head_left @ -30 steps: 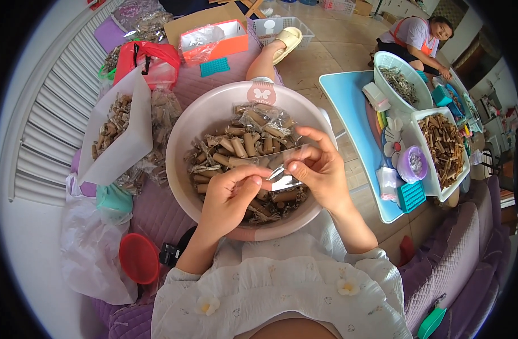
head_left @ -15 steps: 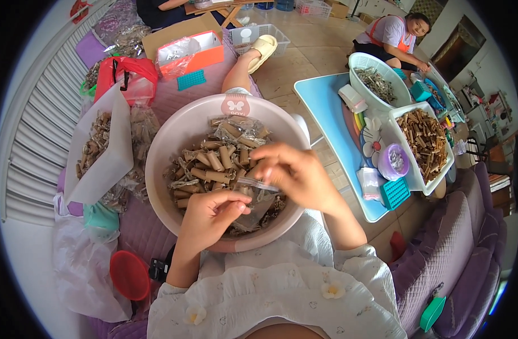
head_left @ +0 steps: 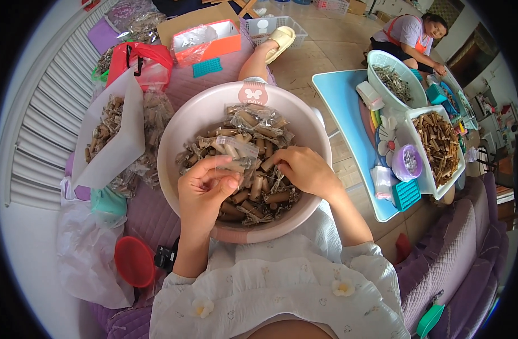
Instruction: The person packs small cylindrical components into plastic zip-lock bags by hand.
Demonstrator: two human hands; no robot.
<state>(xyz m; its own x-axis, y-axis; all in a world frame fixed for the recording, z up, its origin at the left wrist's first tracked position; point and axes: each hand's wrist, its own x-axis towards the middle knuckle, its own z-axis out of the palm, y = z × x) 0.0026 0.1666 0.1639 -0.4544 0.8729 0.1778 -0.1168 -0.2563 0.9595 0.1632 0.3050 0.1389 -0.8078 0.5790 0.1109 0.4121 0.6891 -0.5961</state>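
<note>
A pale pink basin (head_left: 174,121) in front of me is filled with short brown paper rolls (head_left: 279,197), many with thin string-like ends. Clear bags of the same rolls (head_left: 253,120) lie on top at its far side. My left hand (head_left: 207,189) pinches a small clear zip bag (head_left: 243,148) above the pile; brown rolls show in or behind the clear plastic. Down in the pile, my right hand (head_left: 308,174) has its fingertips closed on a brown roll, partly hidden by the fingers.
At left stand a white bin (head_left: 126,141) of rolls, a red bag (head_left: 140,59) and an orange box (head_left: 211,45). At right, a blue table (head_left: 341,107) bears a white tray (head_left: 410,135) of rolls and a pale basin (head_left: 375,59). Another person (head_left: 408,37) sits beyond it.
My left hand has lifted the zip bag upright above the pile. My right hand has left the bag and moved into the rolls. The whole view has shifted slightly.
</note>
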